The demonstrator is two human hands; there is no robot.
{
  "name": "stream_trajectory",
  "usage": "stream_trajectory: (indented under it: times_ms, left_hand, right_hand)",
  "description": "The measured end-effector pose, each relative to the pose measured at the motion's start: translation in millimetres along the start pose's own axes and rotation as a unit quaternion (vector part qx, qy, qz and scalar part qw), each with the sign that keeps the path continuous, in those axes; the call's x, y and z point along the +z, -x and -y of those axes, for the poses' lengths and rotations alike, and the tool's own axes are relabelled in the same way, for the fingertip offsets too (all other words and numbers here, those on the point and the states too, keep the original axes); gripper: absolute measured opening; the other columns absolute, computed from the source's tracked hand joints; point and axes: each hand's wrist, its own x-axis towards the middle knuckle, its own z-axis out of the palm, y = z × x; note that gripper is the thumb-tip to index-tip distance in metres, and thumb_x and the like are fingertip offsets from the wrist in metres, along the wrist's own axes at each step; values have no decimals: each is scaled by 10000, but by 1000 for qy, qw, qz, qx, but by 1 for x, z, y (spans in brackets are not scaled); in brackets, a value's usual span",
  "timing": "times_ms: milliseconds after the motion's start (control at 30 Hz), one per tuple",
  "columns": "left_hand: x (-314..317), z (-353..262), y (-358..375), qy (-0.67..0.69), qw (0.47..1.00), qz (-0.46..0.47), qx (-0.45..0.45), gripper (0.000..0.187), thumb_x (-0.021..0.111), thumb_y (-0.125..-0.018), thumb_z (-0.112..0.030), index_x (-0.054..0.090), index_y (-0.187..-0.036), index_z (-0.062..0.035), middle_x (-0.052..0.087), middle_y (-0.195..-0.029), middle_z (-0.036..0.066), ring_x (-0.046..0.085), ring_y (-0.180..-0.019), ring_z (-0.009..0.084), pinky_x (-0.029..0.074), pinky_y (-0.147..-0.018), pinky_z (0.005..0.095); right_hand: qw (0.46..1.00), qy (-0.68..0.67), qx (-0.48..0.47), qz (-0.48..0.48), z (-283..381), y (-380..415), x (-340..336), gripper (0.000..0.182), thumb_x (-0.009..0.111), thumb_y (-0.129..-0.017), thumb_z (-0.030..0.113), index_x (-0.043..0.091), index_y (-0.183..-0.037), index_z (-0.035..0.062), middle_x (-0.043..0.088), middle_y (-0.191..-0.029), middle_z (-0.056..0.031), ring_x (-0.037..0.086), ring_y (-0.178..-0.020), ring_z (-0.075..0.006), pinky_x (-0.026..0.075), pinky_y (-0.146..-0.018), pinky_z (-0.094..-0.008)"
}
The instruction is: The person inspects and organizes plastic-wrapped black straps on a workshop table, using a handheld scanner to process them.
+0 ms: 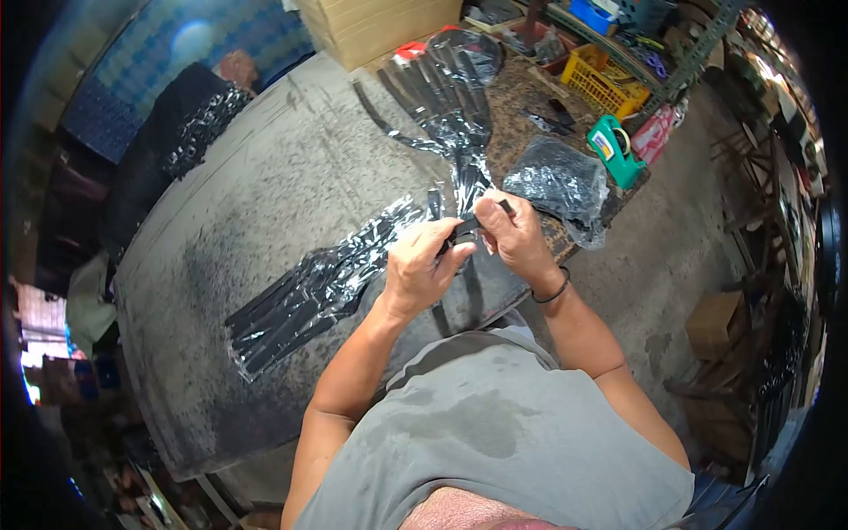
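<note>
Above the near edge of the grey worktable (238, 177), my left hand (418, 265) pinches a black strap (466, 228), its fingers closed. Close beside it, my right hand (517, 237) is closed round the same strap, and a short end pokes up past the thumb. Behind my hands lies a fanned bundle of black straps (442, 88), its near part in shiny clear plastic. To the left, another plastic-wrapped bundle of black straps (309, 291) rests diagonally on the table. Dark strap lengths hang down below my hands. My fingers partly hide the held strap.
At the table's right are a clear plastic bag (556, 184) with dark contents and a green tape dispenser (617, 152). Farther back stand a yellow basket (603, 81) and a cardboard box (380, 28). A dark pile with shiny pieces (190, 132) sits at the left edge.
</note>
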Motion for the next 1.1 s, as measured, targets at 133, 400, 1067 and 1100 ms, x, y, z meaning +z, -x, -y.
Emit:
stream_trajectory:
  times_ms: [133,400,1067,1100]
  left_hand:
    - [-3,8,2,1,1000,-7,9,291,750,-752,-162,626,-967,-10,646,-832,128,628,-693,277,505,-614,337]
    - [-4,10,6,26,999,-18,27,268,743,-751,-146,614,-942,-9,632,-801,130,620,-656,283,497,-575,337]
    - [-10,19,30,-30,998,-52,7,213,715,-761,-185,586,-847,-40,574,-705,88,598,-632,268,476,-537,356]
    - [-11,17,29,-39,997,-62,10,210,715,-765,-190,591,-846,-42,567,-701,87,600,-643,267,480,-544,356]
  right_hand:
    - [996,76,-21,-32,-17,11,12,351,511,-952,290,562,-763,-2,475,-567,-21,433,-556,-91,366,-507,-280]
    - [990,92,73,75,9,2,-1,323,492,-955,259,613,-847,-20,544,-633,-68,505,-585,-109,414,-538,-275]
    - [993,44,108,-11,-26,17,19,321,495,-974,272,513,-724,71,445,-623,53,371,-535,-29,292,-469,-216]
    - [992,84,86,37,-24,11,13,321,493,-975,269,513,-721,73,441,-626,54,363,-536,-26,283,-469,-210]
